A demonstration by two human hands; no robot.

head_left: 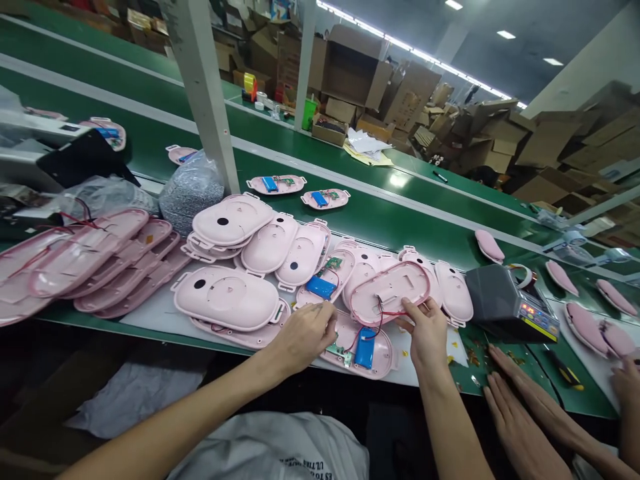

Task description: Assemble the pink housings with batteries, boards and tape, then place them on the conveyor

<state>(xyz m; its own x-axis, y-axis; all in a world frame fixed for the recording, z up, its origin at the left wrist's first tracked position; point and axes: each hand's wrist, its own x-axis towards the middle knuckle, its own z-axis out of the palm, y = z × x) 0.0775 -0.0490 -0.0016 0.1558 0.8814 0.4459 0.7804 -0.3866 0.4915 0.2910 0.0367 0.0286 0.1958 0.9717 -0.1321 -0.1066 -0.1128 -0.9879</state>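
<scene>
My right hand (429, 328) grips the lower right edge of a pink plastic shell (367, 291), tilted with its hollow side towards me. Red and black wires (381, 308) run from that shell down to a second pink shell (386, 347) lying on the bench. A blue battery (365, 348) and a green circuit board (342, 353) sit inside this lower shell. Over its left end is my left hand (314, 333), fingers curled closed; anything within them is hidden. Just behind the left hand lies another open shell with a blue battery (321, 287).
Pink shells (227, 298) are piled to the left, beside a bubble-wrapped bundle (193, 187) and a metal post (200, 87). On the right are a grey device with a lit display (537, 317), a screwdriver (565, 370) and another person's hands (520, 407). Green conveyor belts (425, 220) run behind.
</scene>
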